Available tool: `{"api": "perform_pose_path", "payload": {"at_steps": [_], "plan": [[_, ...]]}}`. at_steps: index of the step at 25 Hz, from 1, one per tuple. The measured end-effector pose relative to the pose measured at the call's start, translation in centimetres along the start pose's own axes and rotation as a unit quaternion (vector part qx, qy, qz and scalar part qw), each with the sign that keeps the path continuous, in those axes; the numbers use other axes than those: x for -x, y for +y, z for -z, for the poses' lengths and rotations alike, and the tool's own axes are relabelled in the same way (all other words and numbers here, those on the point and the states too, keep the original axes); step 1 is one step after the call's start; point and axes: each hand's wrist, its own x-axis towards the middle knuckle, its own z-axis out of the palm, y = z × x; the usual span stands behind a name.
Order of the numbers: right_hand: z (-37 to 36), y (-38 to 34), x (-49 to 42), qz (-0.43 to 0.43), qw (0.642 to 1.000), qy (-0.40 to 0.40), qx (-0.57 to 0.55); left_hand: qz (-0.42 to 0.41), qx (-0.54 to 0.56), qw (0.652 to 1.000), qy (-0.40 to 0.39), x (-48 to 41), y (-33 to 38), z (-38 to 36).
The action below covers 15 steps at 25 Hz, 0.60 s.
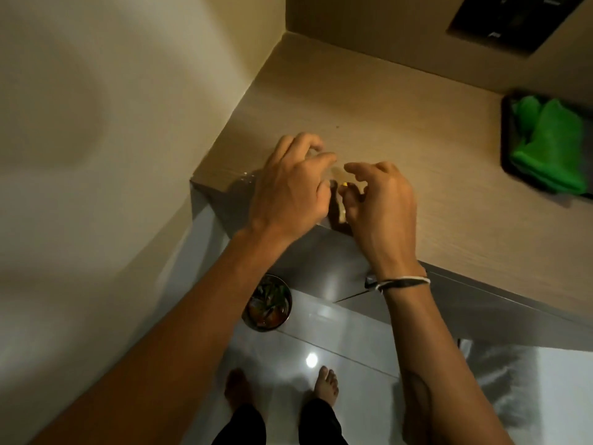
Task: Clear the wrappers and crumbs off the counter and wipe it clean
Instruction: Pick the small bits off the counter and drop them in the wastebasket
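A: Where are the hands?
B: Both are over the near left corner of the wooden counter point(401, 130). The left hand point(290, 187) is curled, fingers bent down; whether it grips anything, I cannot tell. The right hand point(380, 200) is half open, thumb and fingers pinching toward a small yellowish scrap point(344, 185).
A: Anything else?
B: A green cloth point(542, 146) lies in a dark tray point(505, 123), far right. A metal bin point(268, 303) holding wrappers stands on the floor below.
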Motion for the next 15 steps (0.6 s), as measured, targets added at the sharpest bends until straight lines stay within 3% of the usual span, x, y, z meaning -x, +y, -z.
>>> {"api": "perform_pose_path", "payload": {"at_steps": [4,15], "plan": [[-1.0,1.0,-1.1,-0.001,1.0,0.009,0.029,-0.029,-0.016,0.997,-0.064,-0.1,-1.9,-1.1],[-1.7,0.2,-1.9,0.006,0.996,0.0,0.089,0.011,-0.009,1.0,0.0,0.0,-2.9,-0.9]]}}
